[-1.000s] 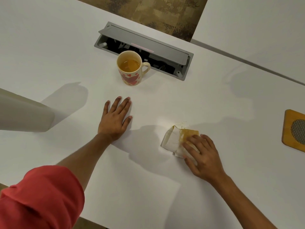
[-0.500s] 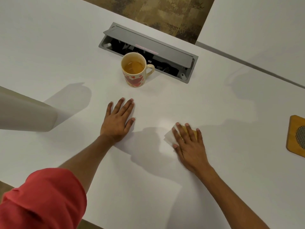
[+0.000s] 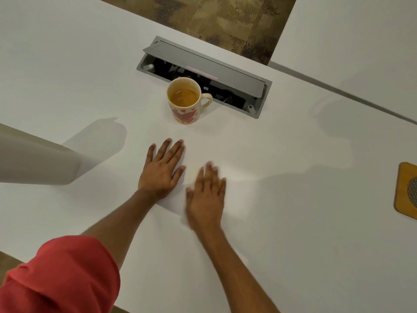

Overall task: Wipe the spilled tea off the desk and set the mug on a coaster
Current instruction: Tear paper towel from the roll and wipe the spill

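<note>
Mug (image 3: 185, 104): cream ceramic, red hearts on the side, upright on the white desk (image 3: 293, 222), handle pointing right. Roughly half full of amber tea. Sits at the near edge of the desk's recessed grey cable box.

Coaster (image 3: 406, 190): square wooden piece with rounded corners and a grey mesh disc in the middle, flat on the desk at the far right, cut off by the frame edge. Well apart from the mug.

Wiping tissue: hidden under the blurred right hand, can't make it out.

Office, white desk (image 3: 293, 222) with flip-lid cable box (image 3: 207, 75), carpet floor (image 3: 225, 16)
</note>
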